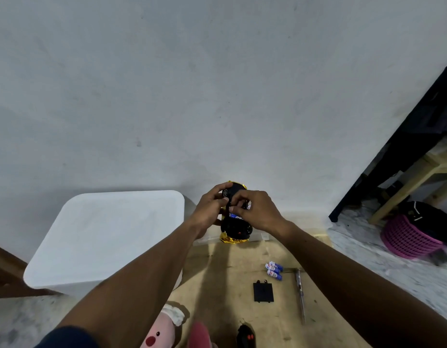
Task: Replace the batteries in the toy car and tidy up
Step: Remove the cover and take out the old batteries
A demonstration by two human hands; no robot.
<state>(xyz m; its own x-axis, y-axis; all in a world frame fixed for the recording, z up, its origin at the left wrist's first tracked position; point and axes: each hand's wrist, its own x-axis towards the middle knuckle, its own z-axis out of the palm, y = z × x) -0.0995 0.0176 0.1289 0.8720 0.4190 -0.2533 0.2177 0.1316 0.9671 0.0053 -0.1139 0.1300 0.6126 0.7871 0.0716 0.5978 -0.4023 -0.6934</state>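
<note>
**Toy car, battery bay uppermost.** I hold the toy car (236,229) between both hands above the desk (230,285), its long axis running away from me. My left hand (209,212) grips its left flank, fingers curled over a wheel. My right hand (257,209) pinches a blue battery (233,216) lying crosswise in the bay, just under its fingertips. The loose batteries (274,270), bay cover (263,292) and screwdriver (300,295) lie below, nearest my right hand.

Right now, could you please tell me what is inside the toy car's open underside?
A blue battery shows inside the toy car, which the left hand grips. The right hand pinches it and covers the rest, so how many are in there is hidden.
</note>
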